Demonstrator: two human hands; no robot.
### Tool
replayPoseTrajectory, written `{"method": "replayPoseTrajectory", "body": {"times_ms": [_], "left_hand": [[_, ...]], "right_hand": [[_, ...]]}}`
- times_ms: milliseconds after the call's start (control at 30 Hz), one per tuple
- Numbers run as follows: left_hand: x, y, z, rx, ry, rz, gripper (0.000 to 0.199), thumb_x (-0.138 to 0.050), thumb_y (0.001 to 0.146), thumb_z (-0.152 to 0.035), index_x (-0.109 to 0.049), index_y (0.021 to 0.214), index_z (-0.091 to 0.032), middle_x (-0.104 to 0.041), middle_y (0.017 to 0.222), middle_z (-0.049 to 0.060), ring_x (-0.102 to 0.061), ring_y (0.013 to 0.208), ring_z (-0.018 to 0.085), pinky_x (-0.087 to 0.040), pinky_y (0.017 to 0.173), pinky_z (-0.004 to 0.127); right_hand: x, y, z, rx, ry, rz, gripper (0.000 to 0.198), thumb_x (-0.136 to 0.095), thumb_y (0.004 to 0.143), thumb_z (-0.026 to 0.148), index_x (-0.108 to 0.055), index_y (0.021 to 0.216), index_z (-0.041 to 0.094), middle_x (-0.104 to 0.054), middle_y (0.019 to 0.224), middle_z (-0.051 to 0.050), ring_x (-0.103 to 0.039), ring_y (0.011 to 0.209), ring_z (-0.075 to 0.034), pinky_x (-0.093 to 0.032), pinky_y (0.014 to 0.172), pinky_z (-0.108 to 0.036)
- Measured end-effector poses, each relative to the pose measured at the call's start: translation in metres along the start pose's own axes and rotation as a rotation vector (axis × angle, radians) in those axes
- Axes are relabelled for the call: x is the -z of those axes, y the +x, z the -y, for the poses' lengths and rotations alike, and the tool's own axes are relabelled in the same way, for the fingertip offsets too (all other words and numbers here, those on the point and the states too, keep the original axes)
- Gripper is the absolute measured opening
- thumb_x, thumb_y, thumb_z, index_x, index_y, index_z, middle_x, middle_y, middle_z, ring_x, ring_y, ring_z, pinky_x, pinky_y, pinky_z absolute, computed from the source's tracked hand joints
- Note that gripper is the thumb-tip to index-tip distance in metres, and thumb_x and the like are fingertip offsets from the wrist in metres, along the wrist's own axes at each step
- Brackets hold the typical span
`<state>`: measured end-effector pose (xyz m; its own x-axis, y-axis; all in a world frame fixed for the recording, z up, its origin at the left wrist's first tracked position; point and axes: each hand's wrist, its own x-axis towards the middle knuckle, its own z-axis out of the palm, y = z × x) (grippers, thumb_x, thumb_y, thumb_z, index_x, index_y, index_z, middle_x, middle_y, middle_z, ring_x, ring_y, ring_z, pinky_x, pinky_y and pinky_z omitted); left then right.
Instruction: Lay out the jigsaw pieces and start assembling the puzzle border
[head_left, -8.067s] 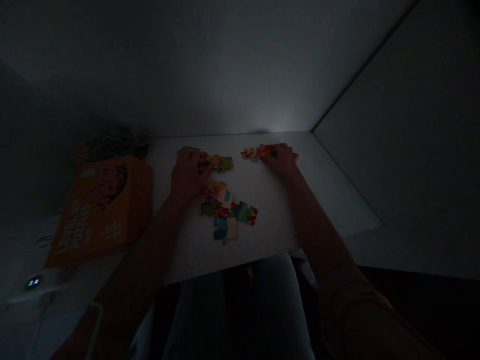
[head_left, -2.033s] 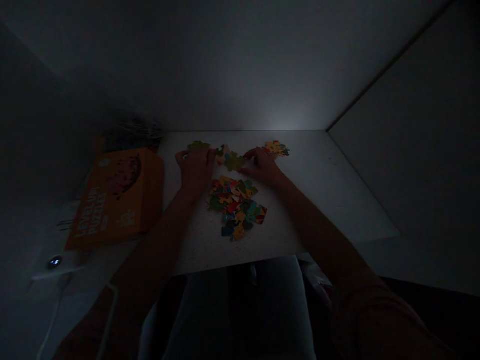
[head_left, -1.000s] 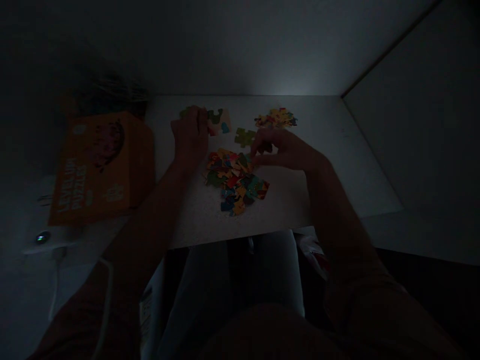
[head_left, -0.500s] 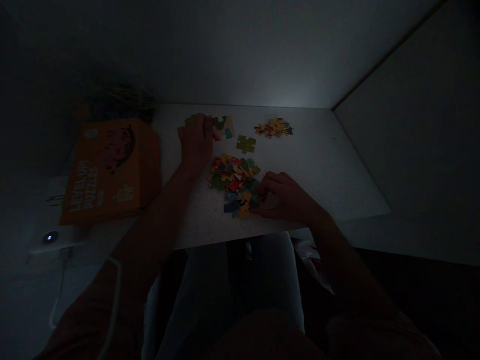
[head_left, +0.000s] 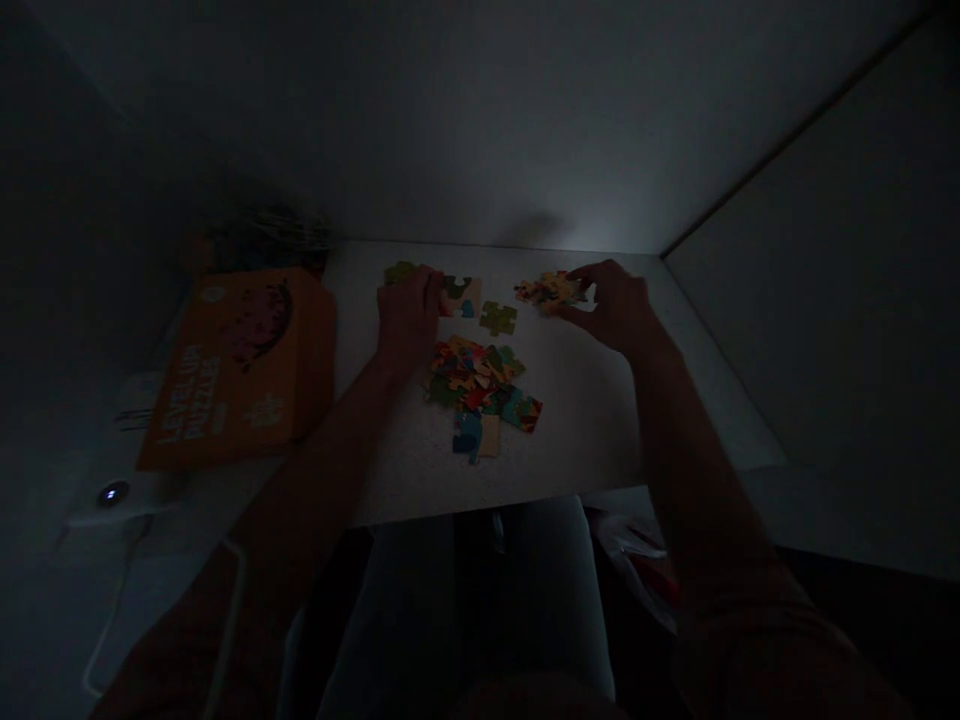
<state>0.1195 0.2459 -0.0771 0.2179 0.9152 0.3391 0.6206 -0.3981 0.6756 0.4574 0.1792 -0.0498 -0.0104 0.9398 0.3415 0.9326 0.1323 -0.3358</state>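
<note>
Very dim throughout. White table (head_left: 600, 440) set into a corner, with an orange puzzle box (head_left: 240, 360) lying flat at its left edge, well apart from the work.

Mid-table, a loose heap of puzzle pieces (head_left: 480, 385): bright reds, blues, yellows and greens, overlapping, mostly picture side up, one pale piece at the near end.

Left hand (head_left: 409, 320) laid knuckles-up on a short joined strip (head_left: 459, 296) at the far side, fingers curled over its left end; pressing or gripping, cannot tell. Right hand (head_left: 615, 305) reaching to a small far cluster (head_left: 546, 290) by the back wall, fingertips touching its right edge; whether a piece sits pinched there, cannot tell in this light.

Judged as mid-assembly: two partial groups started, most of the heap unsorted. Fitting a piece at the cluster calls for a light pinch and a steady press without scattering neighbours.

Smallest, a single green piece (head_left: 498, 318), alone between strip and heap.
</note>
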Motion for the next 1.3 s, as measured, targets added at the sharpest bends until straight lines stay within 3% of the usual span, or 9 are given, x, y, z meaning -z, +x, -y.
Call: {"method": "replayPoseTrajectory", "body": {"times_ms": [267,400,533,667,767,833,1000,1100,1300], "left_hand": [[-0.001,0.001,0.004,-0.01,0.0,0.01,0.045,-0.034,0.123,-0.045,-0.067,0.098,-0.028,-0.08,0.088,0.006,-0.08,0.094,0.027,-0.056,0.109,0.047],[-0.001,0.002,0.005,-0.005,0.003,0.01,0.044,-0.036,0.123,-0.049,-0.063,0.097,-0.027,-0.076,0.087,0.005,-0.077,0.094,0.026,-0.056,0.105,0.044],[-0.002,0.0,0.004,-0.052,-0.044,0.104,0.041,-0.045,0.119,-0.044,-0.055,0.084,-0.027,-0.07,0.084,0.003,-0.07,0.087,0.023,-0.055,0.094,0.041],[0.0,-0.004,-0.004,-0.071,0.023,0.248,0.034,-0.057,0.108,-0.034,-0.057,0.075,-0.025,-0.074,0.091,0.005,-0.071,0.094,0.025,-0.053,0.104,0.048],[0.005,-0.004,-0.007,0.071,0.167,0.074,0.026,-0.057,0.109,-0.033,-0.069,0.088,-0.024,-0.08,0.113,0.009,-0.073,0.116,0.032,-0.045,0.119,0.06],[0.008,-0.003,-0.005,0.166,0.251,-0.066,0.019,-0.06,0.108,-0.034,-0.076,0.113,-0.024,-0.078,0.137,0.014,-0.067,0.136,0.036,-0.042,0.124,0.062],[0.008,-0.007,0.01,0.23,0.41,-0.006,0.07,-0.07,0.105,-0.051,-0.056,0.166,-0.02,-0.05,0.181,0.023,-0.045,0.165,0.046,-0.032,0.135,0.069],[0.005,-0.007,0.017,0.187,0.437,0.071,0.064,-0.063,0.107,-0.053,-0.059,0.165,-0.025,-0.047,0.185,0.02,-0.043,0.168,0.046,-0.032,0.135,0.069],[0.0,-0.004,0.023,0.038,0.306,0.086,0.038,-0.068,0.103,-0.048,-0.075,0.136,-0.029,-0.074,0.151,0.017,-0.065,0.142,0.041,-0.045,0.125,0.063]], "right_hand": [[-0.062,0.014,0.023,0.119,0.064,0.264,0.052,-0.093,0.091,0.061,-0.084,0.133,0.031,-0.072,0.151,-0.018,-0.061,0.146,-0.05,-0.044,0.121,-0.075],[-0.064,0.012,0.017,0.111,0.307,0.273,0.055,-0.09,0.088,0.065,-0.078,0.128,0.029,-0.078,0.138,-0.015,-0.072,0.127,-0.041,-0.056,0.114,-0.066],[-0.054,0.016,0.007,0.012,0.459,0.073,0.046,-0.076,0.097,0.068,-0.072,0.123,0.03,-0.082,0.116,-0.01,-0.076,0.106,-0.033,-0.063,0.098,-0.055],[-0.041,0.014,-0.009,-0.021,0.223,-0.114,0.032,-0.064,0.105,0.057,-0.079,0.118,0.032,-0.083,0.131,-0.011,-0.074,0.125,-0.042,-0.053,0.11,-0.072],[-0.04,0.01,-0.019,-0.024,0.071,-0.094,0.033,-0.063,0.104,0.056,-0.084,0.115,0.031,-0.082,0.14,-0.013,-0.068,0.136,-0.051,-0.045,0.11,-0.08],[-0.045,0.009,-0.02,-0.055,0.036,-0.092,0.035,-0.063,0.106,0.055,-0.084,0.118,0.031,-0.082,0.139,-0.015,-0.066,0.135,-0.051,-0.045,0.109,-0.076],[-0.062,0.009,-0.008,0.002,0.04,0.015,0.035,-0.058,0.108,0.041,-0.082,0.128,0.026,-0.08,0.139,-0.019,-0.064,0.134,-0.045,-0.041,0.114,-0.068],[-0.069,0.007,0.0,0.035,0.04,0.083,0.038,-0.059,0.104,0.037,-0.082,0.133,0.028,-0.077,0.145,-0.017,-0.061,0.141,-0.046,-0.038,0.118,-0.069],[-0.072,0.006,0.004,0.043,0.066,0.081,0.04,-0.063,0.103,0.045,-0.082,0.134,0.028,-0.074,0.15,-0.019,-0.056,0.147,-0.049,-0.034,0.12,-0.071]]}}
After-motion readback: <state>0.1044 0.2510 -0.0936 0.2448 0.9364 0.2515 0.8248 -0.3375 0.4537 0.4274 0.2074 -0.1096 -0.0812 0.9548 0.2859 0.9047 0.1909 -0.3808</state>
